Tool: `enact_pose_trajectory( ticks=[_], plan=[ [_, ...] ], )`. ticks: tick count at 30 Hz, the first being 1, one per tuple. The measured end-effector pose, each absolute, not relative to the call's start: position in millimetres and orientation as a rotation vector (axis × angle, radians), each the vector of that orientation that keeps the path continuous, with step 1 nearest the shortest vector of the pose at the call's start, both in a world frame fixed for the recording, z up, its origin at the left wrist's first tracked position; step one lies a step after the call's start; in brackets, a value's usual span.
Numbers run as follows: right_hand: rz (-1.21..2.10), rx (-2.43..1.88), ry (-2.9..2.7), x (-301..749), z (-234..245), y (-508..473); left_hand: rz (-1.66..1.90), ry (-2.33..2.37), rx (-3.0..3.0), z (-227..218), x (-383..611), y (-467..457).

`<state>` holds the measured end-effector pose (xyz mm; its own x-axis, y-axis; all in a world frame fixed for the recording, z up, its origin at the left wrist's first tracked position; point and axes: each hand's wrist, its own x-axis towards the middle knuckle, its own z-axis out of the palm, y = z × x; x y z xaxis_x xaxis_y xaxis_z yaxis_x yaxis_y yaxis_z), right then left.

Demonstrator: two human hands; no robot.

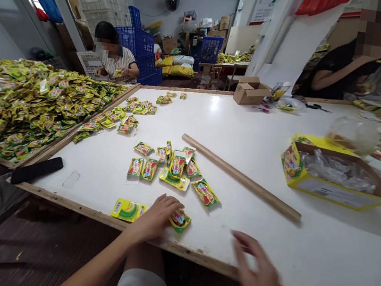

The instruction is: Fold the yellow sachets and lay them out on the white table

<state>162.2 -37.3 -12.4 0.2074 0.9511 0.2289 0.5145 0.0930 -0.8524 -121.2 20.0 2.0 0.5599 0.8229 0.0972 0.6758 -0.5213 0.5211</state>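
Observation:
My left hand (pixel 156 216) rests on the white table (pixel 248 137) near its front edge, fingers curled down onto a small yellow-green sachet (pixel 181 220). A larger yellow packet (pixel 128 210) lies just left of that hand. My right hand (pixel 257 270) hovers over the front edge, blurred by motion, fingers stretched out and apart with nothing in them. Several loose sachets (pixel 172 169) lie scattered a little beyond my left hand.
A wooden stick (pixel 241 177) lies diagonally across the table. An open yellow carton (pixel 335 179) with clear bags stands at the right. A big heap of sachets (pixel 28 99) fills the left tray. A black bar (pixel 36 169) lies at the left edge. Other people sit behind.

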Motion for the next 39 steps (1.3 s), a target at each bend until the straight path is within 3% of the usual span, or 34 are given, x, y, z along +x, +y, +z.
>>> enact_pose_trajectory(
  ticks=[2,8,20,32,39],
  plan=[
    [0.778,-1.474,-1.597,118,-22,-15,0.543,1.219,2.342,-3,-113,8],
    [0.885,-1.470,-1.763,58,-35,26,0.956,1.966,1.765,-35,-107,-15],
    [1.038,-1.259,-1.465,81,-27,-17,1.335,1.214,1.243,-9,-67,-20],
    [0.961,-1.121,-1.681,89,-14,1,1.223,1.167,1.391,-5,-77,-16],
    [0.853,-1.077,-1.534,81,-18,7,1.349,1.073,1.254,-6,-73,-8]
  ],
)
